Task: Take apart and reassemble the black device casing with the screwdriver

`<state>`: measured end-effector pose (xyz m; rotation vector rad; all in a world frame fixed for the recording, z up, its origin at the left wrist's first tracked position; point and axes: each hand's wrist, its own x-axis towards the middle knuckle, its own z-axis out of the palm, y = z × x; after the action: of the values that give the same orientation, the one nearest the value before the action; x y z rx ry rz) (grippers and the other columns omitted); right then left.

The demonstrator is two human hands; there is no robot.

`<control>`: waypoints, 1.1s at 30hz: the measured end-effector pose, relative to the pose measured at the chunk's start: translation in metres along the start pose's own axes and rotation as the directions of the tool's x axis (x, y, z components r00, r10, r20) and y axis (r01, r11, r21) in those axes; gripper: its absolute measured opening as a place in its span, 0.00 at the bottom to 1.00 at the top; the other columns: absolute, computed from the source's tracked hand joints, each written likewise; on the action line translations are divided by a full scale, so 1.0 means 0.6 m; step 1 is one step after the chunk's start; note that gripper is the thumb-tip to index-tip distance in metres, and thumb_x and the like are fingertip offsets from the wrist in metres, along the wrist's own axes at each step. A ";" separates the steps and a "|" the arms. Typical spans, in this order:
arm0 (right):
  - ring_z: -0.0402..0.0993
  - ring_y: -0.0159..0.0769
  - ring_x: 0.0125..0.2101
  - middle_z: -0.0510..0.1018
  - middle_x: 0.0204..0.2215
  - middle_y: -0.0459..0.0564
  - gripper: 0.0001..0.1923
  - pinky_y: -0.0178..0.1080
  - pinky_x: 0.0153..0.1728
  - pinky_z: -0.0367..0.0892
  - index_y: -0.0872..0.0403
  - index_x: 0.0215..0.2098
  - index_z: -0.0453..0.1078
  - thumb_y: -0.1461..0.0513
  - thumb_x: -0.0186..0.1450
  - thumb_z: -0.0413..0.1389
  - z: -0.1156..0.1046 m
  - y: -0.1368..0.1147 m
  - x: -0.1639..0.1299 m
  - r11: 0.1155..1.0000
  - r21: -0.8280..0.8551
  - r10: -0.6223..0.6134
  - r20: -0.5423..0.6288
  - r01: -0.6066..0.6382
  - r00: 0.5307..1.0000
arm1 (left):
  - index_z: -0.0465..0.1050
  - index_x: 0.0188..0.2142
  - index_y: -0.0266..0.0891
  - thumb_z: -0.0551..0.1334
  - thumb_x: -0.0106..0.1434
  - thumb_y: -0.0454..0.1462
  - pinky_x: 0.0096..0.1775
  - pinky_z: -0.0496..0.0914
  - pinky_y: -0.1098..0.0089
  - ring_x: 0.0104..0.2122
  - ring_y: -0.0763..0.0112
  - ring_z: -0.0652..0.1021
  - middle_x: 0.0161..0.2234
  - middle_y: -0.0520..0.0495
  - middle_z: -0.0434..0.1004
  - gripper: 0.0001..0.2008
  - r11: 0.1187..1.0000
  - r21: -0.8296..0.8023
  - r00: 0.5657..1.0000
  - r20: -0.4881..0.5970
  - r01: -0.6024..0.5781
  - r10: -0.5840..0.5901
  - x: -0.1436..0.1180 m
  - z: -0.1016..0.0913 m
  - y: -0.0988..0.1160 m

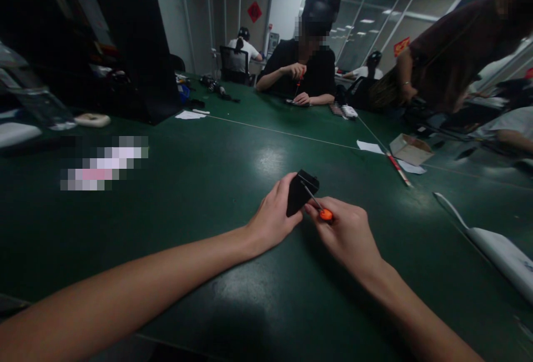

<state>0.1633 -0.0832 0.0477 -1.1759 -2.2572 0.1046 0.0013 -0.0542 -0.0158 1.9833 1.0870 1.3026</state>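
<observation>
My left hand (275, 215) grips a small black box-shaped device (298, 194) from its left side, holding it tilted just over the green table (200, 195). In my right hand (347, 229) is a screwdriver (325, 214) with an orange handle, mostly covered by my fingers. Its thin metal shaft points up and left, and the tip lies over the face of the black device. Whether the tip sits in a screw is too small to tell. My right fingertips are close to the device's lower right edge.
Across the table, a co-worker (308, 68) holds another orange-handled screwdriver. A cardboard box (410, 149), papers and a red-and-white stick (398, 169) lie to the right. Farther right is a white object with a strap (499, 256). A dark panel (125, 40) and clear bottle (37, 90) stand left.
</observation>
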 end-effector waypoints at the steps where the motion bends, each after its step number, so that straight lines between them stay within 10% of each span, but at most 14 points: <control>1: 0.73 0.36 0.25 0.78 0.26 0.51 0.10 0.37 0.28 0.65 0.56 0.33 0.74 0.64 0.68 0.51 0.000 0.001 -0.001 0.999 -0.020 -0.029 -0.002 0.029 1.000 | 0.52 0.63 0.38 0.63 0.60 0.34 0.54 0.68 0.57 0.54 0.56 0.72 0.57 0.36 0.67 0.33 1.000 0.000 1.000 0.002 -0.006 0.006 0.000 0.001 -0.001; 18: 0.76 0.36 0.28 0.80 0.34 0.56 0.10 0.35 0.26 0.67 0.62 0.40 0.73 0.68 0.69 0.50 0.011 0.013 -0.011 0.842 -0.450 -0.341 -0.021 0.296 0.940 | 0.54 0.60 0.40 0.62 0.59 0.31 0.50 0.70 0.60 0.49 0.60 0.74 0.52 0.39 0.71 0.31 0.998 -0.056 0.998 -0.046 -0.039 0.036 0.003 0.001 0.000; 28: 0.70 0.33 0.25 0.75 0.25 0.49 0.10 0.36 0.29 0.64 0.57 0.31 0.74 0.63 0.67 0.53 0.013 0.006 0.002 0.995 0.096 0.037 -0.068 -0.030 0.997 | 0.53 0.61 0.39 0.63 0.60 0.32 0.53 0.68 0.59 0.52 0.58 0.73 0.55 0.38 0.70 0.32 0.998 -0.053 0.999 -0.021 -0.030 0.028 0.002 -0.001 0.002; 33: 0.65 0.30 0.18 0.71 0.19 0.44 0.11 0.35 0.21 0.60 0.56 0.30 0.75 0.56 0.64 0.57 0.014 0.002 0.009 0.762 0.458 0.431 0.168 -0.457 0.887 | 0.53 0.61 0.39 0.64 0.60 0.34 0.51 0.68 0.59 0.51 0.56 0.73 0.55 0.36 0.69 0.33 0.998 -0.065 1.000 -0.003 -0.007 0.007 0.002 -0.003 0.005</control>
<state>0.1574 -0.0767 0.0426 -1.3971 -1.7804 0.8538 0.0007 -0.0550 -0.0121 1.9393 1.0266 1.3283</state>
